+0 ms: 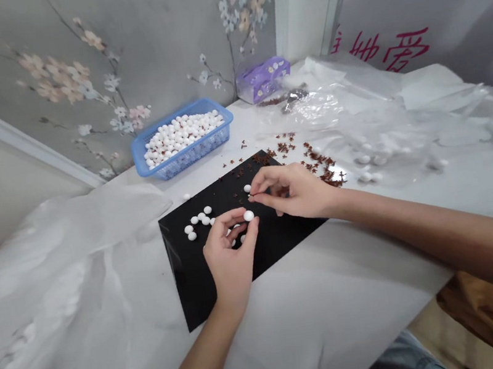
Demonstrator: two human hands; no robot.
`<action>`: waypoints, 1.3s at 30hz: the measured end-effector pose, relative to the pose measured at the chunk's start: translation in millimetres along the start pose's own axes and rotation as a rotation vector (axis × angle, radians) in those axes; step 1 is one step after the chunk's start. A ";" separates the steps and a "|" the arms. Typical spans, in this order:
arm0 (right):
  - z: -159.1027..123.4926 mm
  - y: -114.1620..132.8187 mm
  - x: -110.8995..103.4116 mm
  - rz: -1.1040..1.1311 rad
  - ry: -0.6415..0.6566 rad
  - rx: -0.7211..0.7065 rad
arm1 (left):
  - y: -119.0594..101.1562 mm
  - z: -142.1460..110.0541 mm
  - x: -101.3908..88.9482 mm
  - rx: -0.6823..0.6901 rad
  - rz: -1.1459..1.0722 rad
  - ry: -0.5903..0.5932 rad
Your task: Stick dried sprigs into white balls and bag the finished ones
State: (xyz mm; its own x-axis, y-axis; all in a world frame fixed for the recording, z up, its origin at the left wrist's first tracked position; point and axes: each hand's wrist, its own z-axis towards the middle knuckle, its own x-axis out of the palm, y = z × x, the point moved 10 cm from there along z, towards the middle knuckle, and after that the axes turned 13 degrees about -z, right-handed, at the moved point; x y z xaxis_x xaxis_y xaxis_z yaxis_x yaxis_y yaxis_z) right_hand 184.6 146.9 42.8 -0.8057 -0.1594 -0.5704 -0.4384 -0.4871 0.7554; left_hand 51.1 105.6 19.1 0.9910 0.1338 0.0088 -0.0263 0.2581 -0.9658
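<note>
My left hand (230, 256) pinches a small white bead (248, 215) between thumb and fingertip above a black mat (207, 290). Just to its right, my right hand (294, 189) is closed in a pinch on something thin and small that I cannot make out, its tip close to the bead. Several loose white beads (199, 222) lie on the mat to the left of my hands. Small reddish-brown pieces (318, 164) are scattered past the mat's far right corner.
A blue basket (143, 157) filled with white beads stands at the back by the floral wall. A purple box (262, 79) sits further back. Crumpled clear plastic (382, 125) covers the right of the white table (339, 294); white plastic sheeting (54, 271) lies at left.
</note>
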 end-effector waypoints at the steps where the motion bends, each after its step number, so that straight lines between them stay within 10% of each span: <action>1: -0.3 -0.8 1.1 0.016 0.007 0.008 | 0.1 -0.2 0.3 -0.004 -0.008 0.000; 13: -1.0 -8.6 8.5 0.176 0.041 0.143 | 3.3 -4.0 -2.6 -0.062 0.003 -0.036; 39: -12.4 27.1 1.6 0.011 -0.136 -0.155 | -11.0 -9.0 -8.1 0.078 0.012 -0.069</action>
State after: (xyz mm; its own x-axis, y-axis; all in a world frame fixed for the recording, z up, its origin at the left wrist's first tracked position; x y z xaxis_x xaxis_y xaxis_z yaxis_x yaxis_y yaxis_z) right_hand 176.4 122.9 58.3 -0.8611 -0.0538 -0.5056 -0.3709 -0.6137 0.6970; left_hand 44.5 93.1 27.3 0.9791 0.2025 0.0178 -0.0510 0.3295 -0.9428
